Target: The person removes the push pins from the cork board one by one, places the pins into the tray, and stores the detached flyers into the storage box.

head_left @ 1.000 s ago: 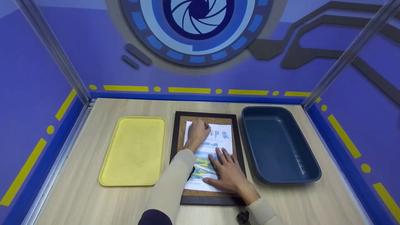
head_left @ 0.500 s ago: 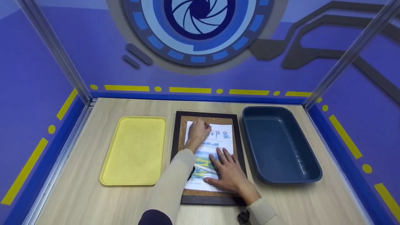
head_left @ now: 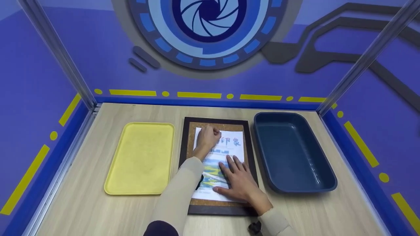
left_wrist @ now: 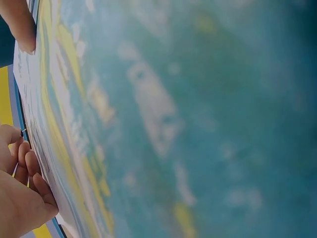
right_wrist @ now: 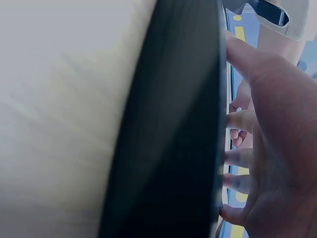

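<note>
Beige sleeves [head_left: 180, 186]: worn on both arms.
Right hand [head_left: 241, 183]: laid with fingers straight and spread on the paper's lower right.
Paper [head_left: 234, 150]: laid on a cork board [head_left: 210, 202] within a dark frame [head_left: 220, 210], mid-worktop.
Left hand [head_left: 208, 136]: curled in a pinch at the paper's top left; a small dark thing [left_wrist: 23, 132], perhaps a pin, is held.
Pinch: best pressed straight down, the sheet kept flat and unshifted.
Worktop [head_left: 75, 196]: pale wood-grained; flanking the frame, yellow tray [head_left: 141, 160] placed left, blue tub [head_left: 292, 157] right.
Back wall [head_left: 210, 85]: blue-purple, marked with yellow dashes.
</note>
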Demonstrator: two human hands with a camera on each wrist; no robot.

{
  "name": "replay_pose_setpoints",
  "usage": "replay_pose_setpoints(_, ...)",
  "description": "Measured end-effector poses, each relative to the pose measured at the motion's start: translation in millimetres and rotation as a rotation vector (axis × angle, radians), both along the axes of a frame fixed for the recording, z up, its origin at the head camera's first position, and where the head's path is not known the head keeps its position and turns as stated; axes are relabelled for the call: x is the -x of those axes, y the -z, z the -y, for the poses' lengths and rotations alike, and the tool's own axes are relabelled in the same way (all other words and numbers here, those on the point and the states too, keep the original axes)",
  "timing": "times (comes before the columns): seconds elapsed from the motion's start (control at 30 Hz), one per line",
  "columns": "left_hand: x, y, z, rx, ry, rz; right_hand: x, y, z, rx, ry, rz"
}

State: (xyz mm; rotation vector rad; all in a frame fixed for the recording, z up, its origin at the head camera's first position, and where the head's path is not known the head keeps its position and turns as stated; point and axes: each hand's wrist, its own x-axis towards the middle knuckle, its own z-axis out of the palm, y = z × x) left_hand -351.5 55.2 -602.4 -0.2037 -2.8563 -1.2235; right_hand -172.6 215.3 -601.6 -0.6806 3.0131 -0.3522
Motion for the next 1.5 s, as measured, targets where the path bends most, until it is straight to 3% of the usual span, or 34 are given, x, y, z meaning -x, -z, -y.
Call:
replay_pose_setpoints(0.4, -2.3, -1.2, 3, -0.038, 0.007, -0.021, 0.8, -0.7, 1, 0.005, -0.007, 0.001)
replay_pose_setpoints(0.63, -1.2, -2.6, 4, -0.039, 0.013, -0.089, 1.6, -0.1, 2, 0.006, -0.017, -0.039)
replay_pose_setpoints(1.13, -5.6, -5.9, 17, -0.136, 0.060, 0.033, 1.7, 0.9, 3, -0.011, -0.016, -0.016)
replay_pose_setpoints(1.33, -6.2, -5.2, 22, -0.108, 0.092, 0.054, 1.3, 1.0, 4, -0.002, -0.019, -0.013)
replay_pose_setpoints(1.5, -6.8, -11.3, 23, -0.048, 0.116, 0.013, 2.0, -0.5, 0, 0.011, -0.009, -0.015)
